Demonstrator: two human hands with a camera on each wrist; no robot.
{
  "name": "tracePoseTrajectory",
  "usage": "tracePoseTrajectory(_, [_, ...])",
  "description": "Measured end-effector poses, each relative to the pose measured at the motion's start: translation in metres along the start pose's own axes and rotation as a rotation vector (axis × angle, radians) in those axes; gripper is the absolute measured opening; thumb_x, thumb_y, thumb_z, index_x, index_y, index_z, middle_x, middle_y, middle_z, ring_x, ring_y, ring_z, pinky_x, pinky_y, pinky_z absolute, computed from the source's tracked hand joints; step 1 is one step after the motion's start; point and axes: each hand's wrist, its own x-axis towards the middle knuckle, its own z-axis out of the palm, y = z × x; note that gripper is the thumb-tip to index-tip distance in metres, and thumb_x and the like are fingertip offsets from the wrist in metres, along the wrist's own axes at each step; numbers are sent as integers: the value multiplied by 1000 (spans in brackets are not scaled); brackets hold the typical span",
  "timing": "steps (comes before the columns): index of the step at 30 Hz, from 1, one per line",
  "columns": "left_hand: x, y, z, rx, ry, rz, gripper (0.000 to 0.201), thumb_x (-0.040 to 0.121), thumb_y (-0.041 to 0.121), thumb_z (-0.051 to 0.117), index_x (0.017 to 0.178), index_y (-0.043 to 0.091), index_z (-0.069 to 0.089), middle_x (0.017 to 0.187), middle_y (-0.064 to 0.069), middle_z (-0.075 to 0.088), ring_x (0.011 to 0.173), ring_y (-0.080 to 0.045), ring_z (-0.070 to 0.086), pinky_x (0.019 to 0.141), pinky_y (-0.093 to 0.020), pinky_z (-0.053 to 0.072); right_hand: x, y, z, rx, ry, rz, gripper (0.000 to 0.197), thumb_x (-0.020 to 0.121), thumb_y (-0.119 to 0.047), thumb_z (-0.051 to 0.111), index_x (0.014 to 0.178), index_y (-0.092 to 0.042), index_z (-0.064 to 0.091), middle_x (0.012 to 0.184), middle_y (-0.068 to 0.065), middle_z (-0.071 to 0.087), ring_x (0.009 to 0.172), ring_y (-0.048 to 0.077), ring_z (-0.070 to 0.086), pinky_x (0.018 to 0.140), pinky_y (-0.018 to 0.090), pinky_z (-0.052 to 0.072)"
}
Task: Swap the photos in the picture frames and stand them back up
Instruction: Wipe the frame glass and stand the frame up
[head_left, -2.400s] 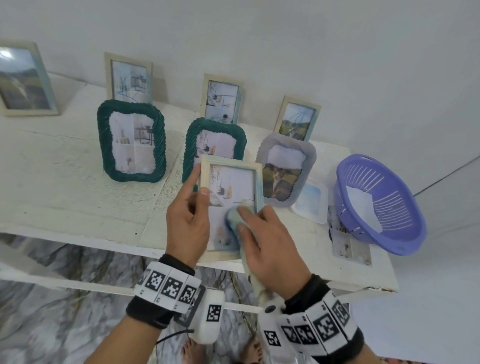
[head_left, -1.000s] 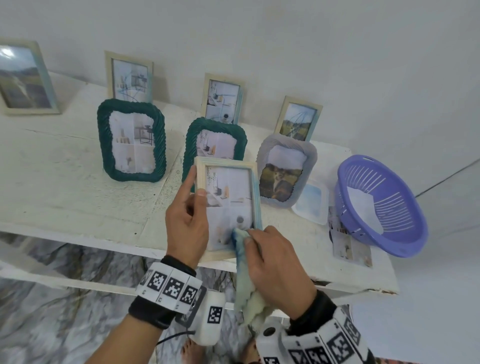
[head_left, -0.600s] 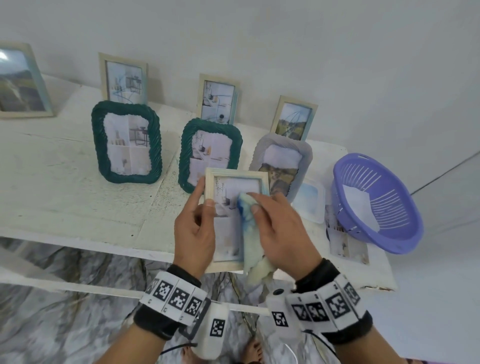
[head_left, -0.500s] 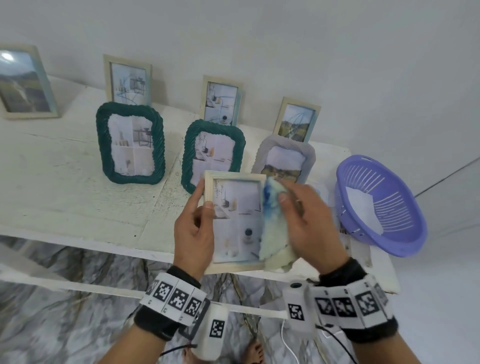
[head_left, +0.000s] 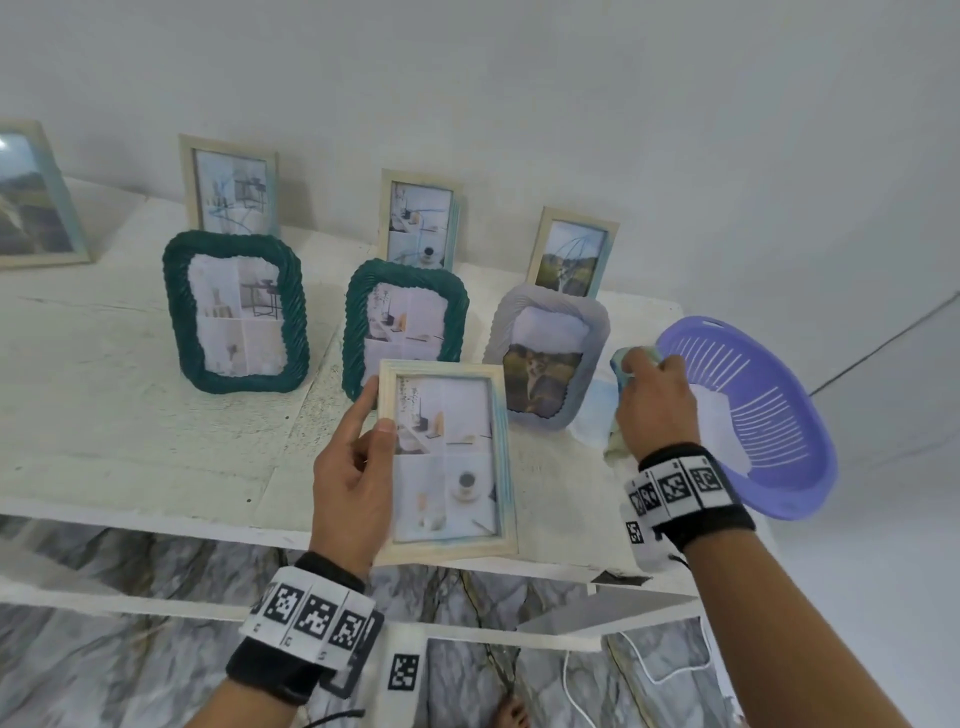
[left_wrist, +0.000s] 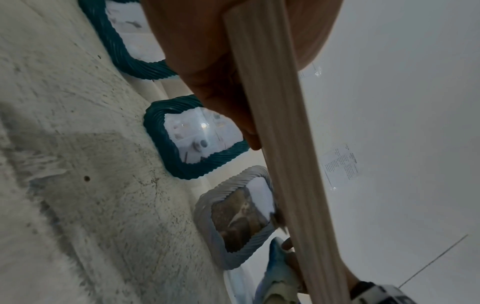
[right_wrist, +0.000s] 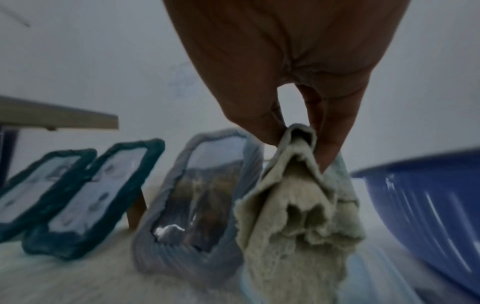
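The left hand (head_left: 353, 478) has its grip closed on the left edge of a pale wooden frame (head_left: 447, 460), thumb lying on the front at the photo's margin and the forefinger stretched up along the side toward the top corner; the left wrist view shows the other fingers curled behind the frame's edge (left_wrist: 280, 144). The frame is held off the bench (head_left: 130, 415), face up toward the head camera, its lower edge past the bench's front rim, and its photo (head_left: 444, 457) shows pale room scenes with a cup. To the right of that grip and well apart from it, the right hand (head_left: 655, 410) pinches a crumpled pale cloth (right_wrist: 298, 195) between thumb and fingertips (right_wrist: 330, 148), the cloth hanging down from the grip. Just left of the right grip stands a grey ribbed frame (head_left: 548, 358) with a darker landscape photo, and just right of it a purple basket (head_left: 753, 410) tilts on the bench end. Beyond the left grip stand 2 dark green ribbed frames (head_left: 236, 312) (head_left: 405, 322), upright and leaning slightly back. Farther back, near the wall, stand 3 small pale frames (head_left: 231, 187) (head_left: 421, 223) (head_left: 571, 252), and another larger frame (head_left: 31, 202) sits at the far left.
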Motion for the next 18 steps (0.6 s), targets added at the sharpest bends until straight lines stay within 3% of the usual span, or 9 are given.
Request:
tracePoseTrajectory(2, [2, -1, -1, 3, -1, 8, 39, 102, 15, 47, 136, 32, 50, 58, 2, 52, 46, 0, 35, 47, -11, 34, 11, 3, 15, -33, -79, 25, 31, 88, 6, 48, 116, -5, 55, 115, 25, 45, 85, 44, 56, 73, 40, 40])
tracePoseTrajectory(6, [6, -5, -2, 26, 5, 20, 40, 102, 14, 46, 140, 27, 50, 51, 13, 39, 44, -1, 29, 46, -10, 30, 23, 11, 43, -103, -257, 43, 34, 91, 0, 45, 122, -7, 55, 123, 24, 46, 99, 42, 56, 85, 42, 44])
tracePoseTrajectory(9, [10, -7, -2, 34, -1, 21, 41, 102, 18, 47, 141, 30, 50, 64, -8, 43, 51, -6, 30, 48, -13, 31, 24, 17, 54, -91, -350, 62, 41, 91, -3, 43, 129, -13, 54, 125, 22, 52, 108, 40, 56, 89, 41, 45])
tracePoseTrajectory(13, [13, -12, -2, 21, -30, -6, 40, 102, 21, 47, 138, 38, 50, 80, -9, 51, 68, -16, 43, 62, -21, 40, 15, 18, 48, 6, -299, 85, 45, 94, -7, 41, 139, -11, 46, 125, 24, 55, 113, 40, 53, 91, 42, 44])
tracePoseTrajectory(16, [13, -11, 0, -9, -41, -36, 39, 102, 21, 47, 135, 42, 51, 87, -5, 52, 79, -18, 45, 73, -30, 39, -7, 13, 37, 110, -104, 83, 34, 95, -15, 44, 126, -9, 55, 111, 20, 61, 101, 37, 57, 85, 42, 45])
tracePoseTrajectory(18, [13, -11, 2, -29, -45, -51, 39, 102, 21, 47, 136, 40, 51, 89, -6, 52, 80, -18, 46, 75, -32, 40, -32, 1, 30, 261, -8, 62, 23, 96, -16, 47, 111, -8, 62, 98, 14, 66, 89, 31, 60, 74, 35, 44])
